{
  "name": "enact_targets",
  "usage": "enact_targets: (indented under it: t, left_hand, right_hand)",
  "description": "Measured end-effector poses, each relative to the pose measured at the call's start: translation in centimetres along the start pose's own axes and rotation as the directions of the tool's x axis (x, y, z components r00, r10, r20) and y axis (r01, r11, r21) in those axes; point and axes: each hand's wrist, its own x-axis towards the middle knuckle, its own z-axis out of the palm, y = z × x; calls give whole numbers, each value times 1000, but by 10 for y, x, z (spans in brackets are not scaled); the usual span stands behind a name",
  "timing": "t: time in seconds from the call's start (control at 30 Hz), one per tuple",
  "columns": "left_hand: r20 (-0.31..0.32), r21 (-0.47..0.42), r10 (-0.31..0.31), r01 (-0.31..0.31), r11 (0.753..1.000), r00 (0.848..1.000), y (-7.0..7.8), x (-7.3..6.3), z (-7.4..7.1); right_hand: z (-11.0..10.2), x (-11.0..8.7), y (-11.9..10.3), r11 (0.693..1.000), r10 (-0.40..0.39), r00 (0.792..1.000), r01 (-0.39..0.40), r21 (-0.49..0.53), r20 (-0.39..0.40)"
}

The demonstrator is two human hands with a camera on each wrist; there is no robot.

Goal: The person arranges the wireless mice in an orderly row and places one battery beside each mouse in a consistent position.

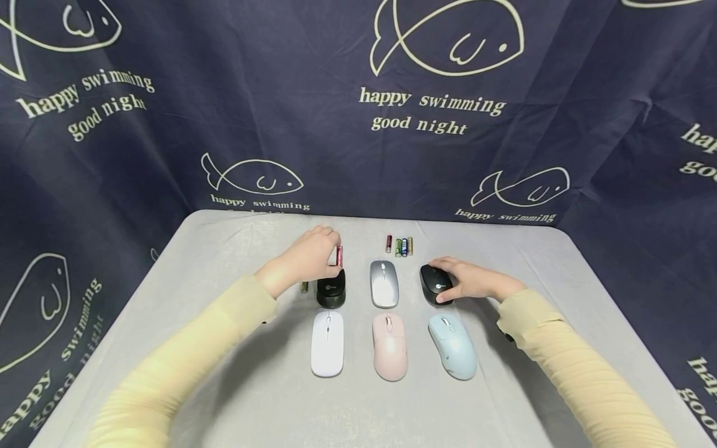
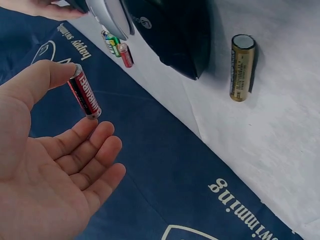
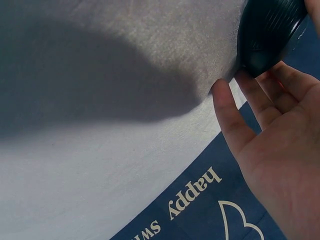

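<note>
Between its thumb and a fingertip, my left hand (image 1: 309, 256) pinches a red AA-size battery (image 2: 86, 92) by its two ends. That battery is over the far end of the left black mouse (image 1: 332, 291). A gold battery (image 2: 243, 67) lies on the table to the left of this mouse, partly hidden by the hand in the head view. Farther right, my right hand (image 1: 472, 280) holds the right black mouse (image 1: 432, 283), thumb on the near side and fingers on the far side. In the right wrist view, the black mouse (image 3: 267, 37) shows beside the fingertips.
A grey mouse (image 1: 384, 284) lies between the two black ones. Nearer are a white mouse (image 1: 327, 345), a pink mouse (image 1: 390, 348) and a light blue mouse (image 1: 454, 348). Several batteries (image 1: 404, 247) lie behind the grey mouse, near the table's back edge. A dark curtain (image 1: 336, 112) hangs behind.
</note>
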Motion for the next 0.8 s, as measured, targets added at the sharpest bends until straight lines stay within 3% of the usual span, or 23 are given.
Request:
enact_targets:
  t: [0.4, 0.8]
  left_hand:
    - [-18, -47, -25, 24, 999, 1000, -5, -17, -3]
    - [-29, -81, -42, 39, 996, 999, -5, -42, 1]
  right_hand:
    - [-1, 0, 0, 1000, 2, 1000, -2, 8, 3]
    - [0, 0, -1, 1000, 6, 1000, -7, 18, 7]
